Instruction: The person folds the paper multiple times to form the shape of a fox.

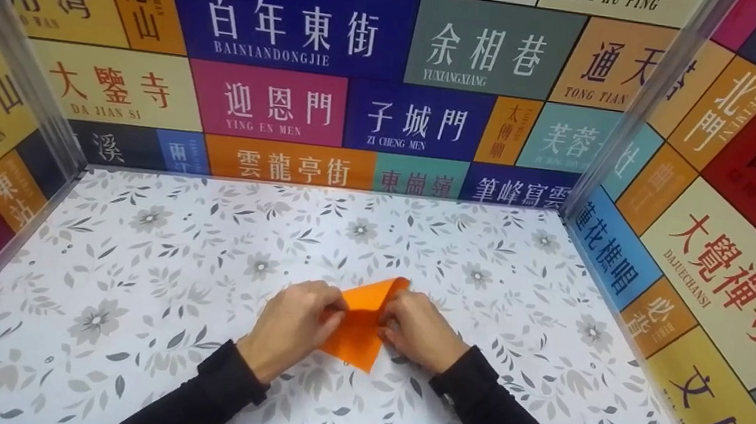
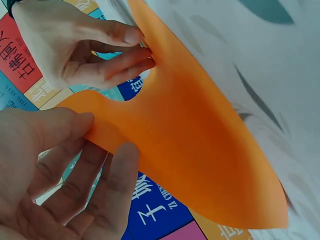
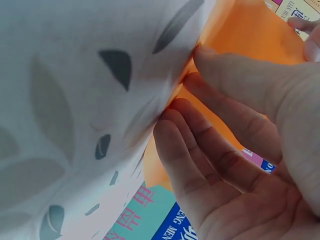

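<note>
Between the two hands, a sheet of orange paper (image 1: 361, 322) bends over the table, its far right part curling upward. My left hand (image 1: 300, 316) pinches its left edge between thumb and fingers. At the opposite edge, my right hand (image 1: 418, 329) grips the paper with thumb and curled fingers. In the left wrist view the orange paper (image 2: 185, 135) bows in a wide curve, with the left thumb on its near edge. The right wrist view shows the right fingertips (image 3: 200, 52) pinching the paper's edge close over the tabletop.
The table is covered with a white cloth (image 1: 182, 269) printed with grey flowers and leaves. Colourful panels with Chinese place names (image 1: 285, 27) stand behind it and along both sides. Clear corner strips (image 1: 623, 118) join the panels.
</note>
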A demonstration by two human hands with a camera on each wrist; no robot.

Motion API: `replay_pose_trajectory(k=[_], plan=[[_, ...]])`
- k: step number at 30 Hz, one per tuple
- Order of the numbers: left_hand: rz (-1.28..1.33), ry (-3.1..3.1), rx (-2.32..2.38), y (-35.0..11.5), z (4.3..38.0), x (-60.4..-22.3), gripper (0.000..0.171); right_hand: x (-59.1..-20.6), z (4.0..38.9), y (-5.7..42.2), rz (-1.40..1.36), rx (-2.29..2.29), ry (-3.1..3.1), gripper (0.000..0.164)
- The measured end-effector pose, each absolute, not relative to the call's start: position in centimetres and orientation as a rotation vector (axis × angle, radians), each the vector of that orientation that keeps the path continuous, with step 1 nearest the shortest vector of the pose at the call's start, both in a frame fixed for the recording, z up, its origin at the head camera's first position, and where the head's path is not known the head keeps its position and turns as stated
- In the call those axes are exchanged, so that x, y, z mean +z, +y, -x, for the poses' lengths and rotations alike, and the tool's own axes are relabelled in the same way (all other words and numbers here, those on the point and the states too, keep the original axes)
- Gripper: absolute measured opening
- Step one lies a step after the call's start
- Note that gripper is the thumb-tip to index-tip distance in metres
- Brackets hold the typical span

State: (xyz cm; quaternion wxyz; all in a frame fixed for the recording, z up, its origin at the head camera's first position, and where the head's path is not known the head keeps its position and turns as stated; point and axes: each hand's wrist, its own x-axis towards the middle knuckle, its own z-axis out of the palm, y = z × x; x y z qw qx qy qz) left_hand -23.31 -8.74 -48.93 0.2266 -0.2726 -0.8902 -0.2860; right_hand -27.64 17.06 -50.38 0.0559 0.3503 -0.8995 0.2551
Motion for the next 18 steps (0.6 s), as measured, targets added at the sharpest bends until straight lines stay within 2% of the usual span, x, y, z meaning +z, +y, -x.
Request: replay_pose_trajectory(k=[4,11,18], plan=[[0.764,-2.498,-0.810,-8.3,22.7,-48.9,0.010,-50.5,27.4,17.1,-1.027,0.746,-2.745,0.016],[0.802,-2.584,-0.815,-7.7,22.0,-49.8,0.014,-50.7,26.9,17.2,-0.988,0.767,-2.740,0.030],[0.848,-2.585,-0.636,-7.3,21.9,-50.7,0.021,-50.6,27.0,17.3,-0.965,0.772,-2.754,0.031]])
